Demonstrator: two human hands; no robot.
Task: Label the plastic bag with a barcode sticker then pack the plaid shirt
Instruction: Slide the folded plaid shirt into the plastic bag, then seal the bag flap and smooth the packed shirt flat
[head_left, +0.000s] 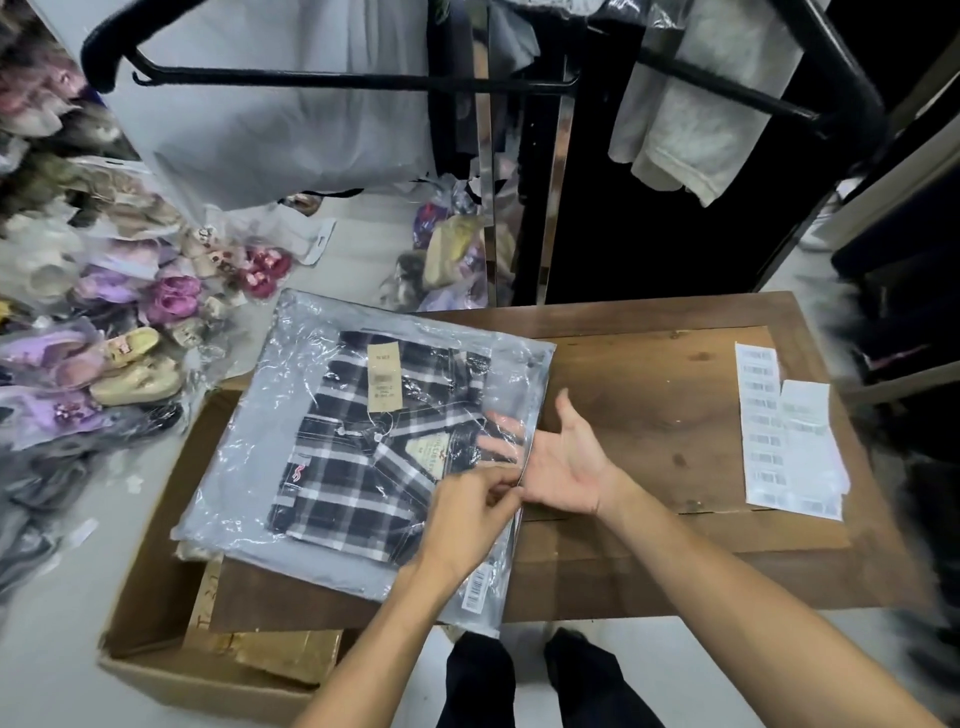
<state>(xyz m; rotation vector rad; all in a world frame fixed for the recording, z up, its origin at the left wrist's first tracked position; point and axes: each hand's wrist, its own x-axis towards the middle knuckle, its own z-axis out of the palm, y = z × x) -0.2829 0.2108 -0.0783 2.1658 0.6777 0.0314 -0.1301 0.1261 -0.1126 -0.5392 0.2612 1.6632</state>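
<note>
The plaid shirt lies folded inside the clear plastic bag, with its brown paper tag showing through the film. The bag rests partly on the wooden worktop and partly over an open cardboard box at the worktop's left side.

A barcode sticker is stuck on the bag near its nearest corner, beside the left wrist.

The left hand lies on top of the bag at its open right edge, finger and thumb pinching the film there. The right hand is palm up at the same edge, thumb raised, its straight fingers slid inside the bag mouth and visible through the plastic.

Two strips of barcode labels lie flat on the right part of the worktop, well apart from the bag.

Bagged slippers and shoes are heaped on the floor to the left. Grey garments hang above from black hangers.
</note>
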